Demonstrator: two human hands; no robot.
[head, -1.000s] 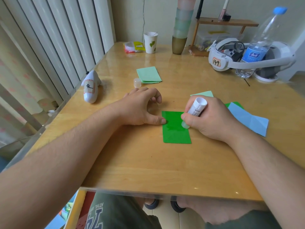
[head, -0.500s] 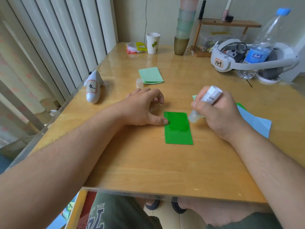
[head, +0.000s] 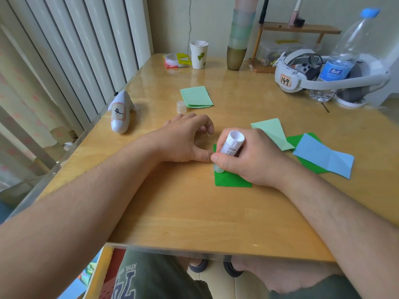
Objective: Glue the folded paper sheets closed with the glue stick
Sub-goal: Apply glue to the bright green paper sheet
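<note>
Wooden table [head: 194,223] bearing folded papers [head: 196,96], cap [head: 181,107].

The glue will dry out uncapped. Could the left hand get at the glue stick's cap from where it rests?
Probably yes: the cap stands just beyond the left hand, nothing between them. That hand now pins the green sheet, though.

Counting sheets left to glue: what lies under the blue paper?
A dark green sheet shows beneath the blue paper, and its middle is covered. Anything else underneath cannot be seen.

Soft daylight, glare on table [head: 216,67], wide-angle bending at edges, sharp focus
</note>
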